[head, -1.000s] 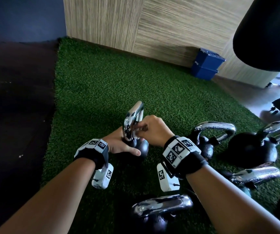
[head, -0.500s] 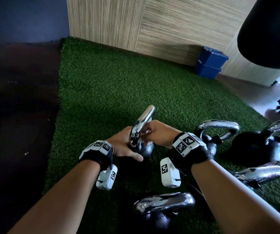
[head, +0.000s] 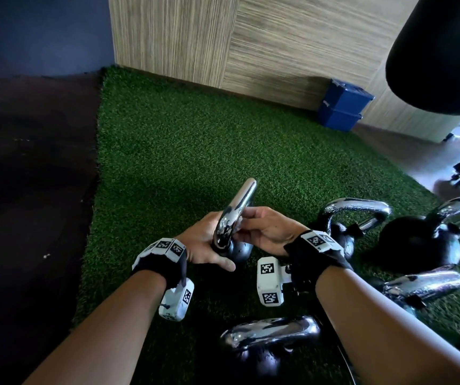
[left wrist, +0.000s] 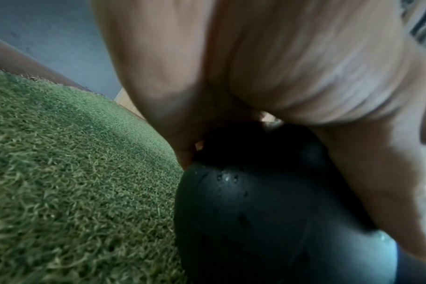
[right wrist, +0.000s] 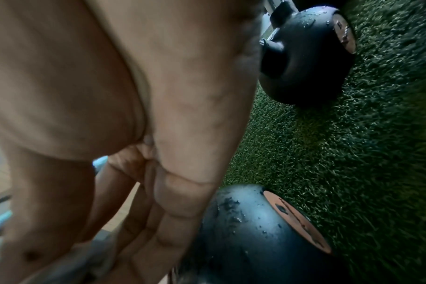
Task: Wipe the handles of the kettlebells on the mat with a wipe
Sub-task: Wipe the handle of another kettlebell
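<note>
A black kettlebell with a chrome handle stands tilted on the green turf mat between my hands. My left hand grips it low, where the handle meets the body, thumb across the front; in the left wrist view the palm lies over the wet black body. My right hand reaches in from the right, and its fingers close on the lower part of the handle. In the right wrist view the fingers run down beside the body. I see no wipe.
Several more chrome-handled kettlebells lie around: one close in front, others to the right. Two stacked blue boxes stand by the wooden wall. A black bag hangs top right. Dark floor borders the mat's left edge.
My right hand has turned from a fist over the handle to fingers reaching in from the side, lower down. The left hand keeps its hold on the kettlebell.
</note>
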Available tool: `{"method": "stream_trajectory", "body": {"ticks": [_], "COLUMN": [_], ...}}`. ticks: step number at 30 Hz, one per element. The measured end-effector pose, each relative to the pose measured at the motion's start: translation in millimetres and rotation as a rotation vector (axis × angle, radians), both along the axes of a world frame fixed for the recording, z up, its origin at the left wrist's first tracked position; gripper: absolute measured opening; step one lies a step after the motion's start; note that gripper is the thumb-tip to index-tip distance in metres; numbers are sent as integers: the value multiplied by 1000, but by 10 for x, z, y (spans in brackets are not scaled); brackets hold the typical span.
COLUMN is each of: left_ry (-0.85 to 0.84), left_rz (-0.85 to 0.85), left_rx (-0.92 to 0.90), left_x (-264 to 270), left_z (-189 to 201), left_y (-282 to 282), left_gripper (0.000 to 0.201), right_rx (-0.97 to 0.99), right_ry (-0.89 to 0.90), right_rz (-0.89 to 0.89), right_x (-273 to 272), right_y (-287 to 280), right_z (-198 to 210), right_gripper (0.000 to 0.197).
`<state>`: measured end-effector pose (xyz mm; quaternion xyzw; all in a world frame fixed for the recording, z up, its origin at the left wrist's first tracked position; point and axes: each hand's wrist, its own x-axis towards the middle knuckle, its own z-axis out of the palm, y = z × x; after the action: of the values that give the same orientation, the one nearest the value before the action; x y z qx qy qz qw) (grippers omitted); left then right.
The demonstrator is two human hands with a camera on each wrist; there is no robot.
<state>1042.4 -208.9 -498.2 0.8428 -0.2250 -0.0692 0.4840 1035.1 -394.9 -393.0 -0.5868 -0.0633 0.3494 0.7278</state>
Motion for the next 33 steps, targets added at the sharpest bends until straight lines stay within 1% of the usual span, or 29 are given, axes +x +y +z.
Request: {"method": "stream_trajectory", "body": {"ticks": [3,4,6,8,10,12,13,15,17,18,22,23,25,27,28,31,33], "left_ry": [-13,-23,-29,-25,-50,-63,-52,-33,-27,-29,-6,-6,-18,-26,-22,-24,-15], "left_rz": [-10,-14,-14,-9,-21,-28,-24,-26,-33,-36,-39,-40,-46,-47,-42,-14,-4], "left_rx": [-26,-32,-32,-31,-11,21,39,41,26,27,4,1,7,10,9,7,0], "left_x": [-12,-12,-3,-18,-35,-50,-51,-42,-23,-17,-11,-10,-2,0,-5,-31,-57], "left_z": [-16,-35,-63,-34,-12,8,21,39,42,44,15,13,14,8,2,-12,-5], "left_y": [11,14,20,17,13,14,10,-8,-23,-29,-43,-44,-46,-45,-37,-11,4], "left_gripper": [101,102,110,112,111,117,117,113,110,109,110,110,105,99,100,112,114], "right_rx": [33,49,100,141,158,156,153,153,171,183,205,207,189,129,101,-1,-95], "right_ry": [25,29,28,19,18,14,1,-25,-18,-11,4,-6,-49,-109,-136,-229,-300], "right_rz": [15,-6,-89,-135,-110,-98,-120,-228,-346,-373,-373,-397,-501,-618,-652,-660,-679], "right_x": [0,9,41,54,36,10,11,32,55,60,27,31,89,162,183,186,205], "right_y": [-25,-28,-19,-5,1,16,30,68,93,97,76,75,73,63,56,22,6], "right_z": [-54,-72,-90,-108,-123,-127,-121,-117,-129,-137,-148,-143,-152,-169,-180,-221,-229], "right_gripper": [23,25,25,24,27,30,28,19,19,20,15,16,22,30,32,35,31]}}
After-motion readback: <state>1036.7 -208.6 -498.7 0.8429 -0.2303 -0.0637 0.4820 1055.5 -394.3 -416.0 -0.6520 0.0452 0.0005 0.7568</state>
